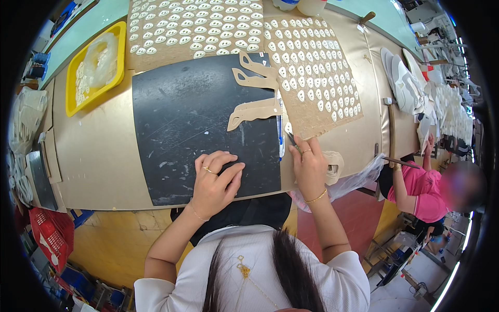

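Note:
My left hand [217,182] rests on the black mat [192,119], fingers loosely bent and apart, with nothing visible in it. Beyond the mat's right edge, my right hand [310,164] pinches a slim dark pointed tool [291,138], too small to name surely. Its tip is close to a small white oval piece [288,127]. A blue pen [281,138] lies along the mat's right edge. Beige cut-out pieces lie by that edge: a forked one [254,80] farther off and a curved one [252,112] nearer.
Brown sheets [195,23] with rows of small white ovals cover the far side. A yellow tray [122,62] with a plastic bag and white pieces stands left. A roll of tape [332,167] and a hammer [391,130] lie right. Another person in pink [426,192] is at the right.

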### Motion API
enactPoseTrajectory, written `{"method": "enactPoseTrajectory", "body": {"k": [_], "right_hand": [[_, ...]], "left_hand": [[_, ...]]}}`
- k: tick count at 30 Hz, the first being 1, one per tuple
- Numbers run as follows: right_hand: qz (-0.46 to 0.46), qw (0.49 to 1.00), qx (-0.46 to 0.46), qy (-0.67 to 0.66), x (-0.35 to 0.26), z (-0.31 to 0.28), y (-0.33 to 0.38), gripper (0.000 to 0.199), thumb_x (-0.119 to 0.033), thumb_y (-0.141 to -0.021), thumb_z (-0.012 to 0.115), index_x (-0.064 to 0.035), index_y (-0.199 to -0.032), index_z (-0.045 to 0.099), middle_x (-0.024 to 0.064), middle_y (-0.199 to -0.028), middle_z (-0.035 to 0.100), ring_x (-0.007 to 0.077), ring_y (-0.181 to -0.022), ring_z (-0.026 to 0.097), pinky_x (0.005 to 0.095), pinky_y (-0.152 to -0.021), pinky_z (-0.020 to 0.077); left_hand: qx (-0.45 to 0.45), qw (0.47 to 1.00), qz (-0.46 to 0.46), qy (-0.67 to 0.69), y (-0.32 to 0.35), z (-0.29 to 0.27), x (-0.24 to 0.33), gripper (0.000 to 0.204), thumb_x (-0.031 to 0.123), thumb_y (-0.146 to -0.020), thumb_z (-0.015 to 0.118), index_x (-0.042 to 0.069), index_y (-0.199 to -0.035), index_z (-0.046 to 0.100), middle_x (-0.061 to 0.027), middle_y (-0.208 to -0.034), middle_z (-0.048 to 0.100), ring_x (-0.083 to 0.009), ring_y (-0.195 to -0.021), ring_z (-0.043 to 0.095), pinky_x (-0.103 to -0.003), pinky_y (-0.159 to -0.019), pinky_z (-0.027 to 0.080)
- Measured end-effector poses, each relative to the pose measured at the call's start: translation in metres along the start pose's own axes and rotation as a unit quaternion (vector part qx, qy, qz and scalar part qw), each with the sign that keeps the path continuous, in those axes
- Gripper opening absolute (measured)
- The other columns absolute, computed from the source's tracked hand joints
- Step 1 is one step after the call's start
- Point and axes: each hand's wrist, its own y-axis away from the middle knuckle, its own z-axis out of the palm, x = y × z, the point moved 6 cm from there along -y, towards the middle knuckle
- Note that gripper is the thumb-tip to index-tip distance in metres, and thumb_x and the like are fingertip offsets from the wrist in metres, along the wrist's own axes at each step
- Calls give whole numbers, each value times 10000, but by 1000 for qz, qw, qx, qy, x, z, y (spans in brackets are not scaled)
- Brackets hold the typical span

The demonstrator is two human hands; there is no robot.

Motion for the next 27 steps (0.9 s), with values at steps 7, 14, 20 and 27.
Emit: {"method": "enactPoseTrajectory", "body": {"k": [7, 14, 20, 27], "right_hand": [[29, 999, 33, -19, 2, -8, 1, 261, -54, -858, 754, -27, -1117, 737, 103, -903, 585, 280, -708, 629, 369, -638, 517], [171, 899, -68, -396, -1, -34, 0, 242, -3, -884, 770, 17, -1122, 736, 3, -906, 549, 70, -745, 571, 235, -643, 454], [264, 722, -305, -563, -40, 9, 9, 215, -32, -903, 776, 31, -1106, 738, -49, -910, 515, 21, -762, 541, 183, -660, 434], [41, 933, -234, -272, -69, 21, -13, 244, -142, -852, 801, -22, -1061, 762, 122, -853, 607, 277, -727, 626, 365, -671, 492]], "left_hand": [[-9, 1000, 0, 13, 0, 0, 0, 222, 41, -811, 750, 83, -1028, 725, -61, -1156, 638, -286, -1127, 610, -444, -977, 387], [14, 998, -34, 52, 0, -6, -4, 328, 78, -813, 769, 78, -1135, 709, -86, -1187, 629, -283, -1128, 604, -437, -969, 409], [50, 996, -51, 45, -1, -30, -16, 525, 134, -768, 828, 103, -1268, 672, -121, -1337, 568, -336, -1231, 540, -446, -1035, 417], [-22, 998, -35, -46, 7, -36, -32, 495, 174, -803, 800, 123, -1277, 666, -118, -1411, 522, -331, -1306, 478, -481, -1070, 366]]}}
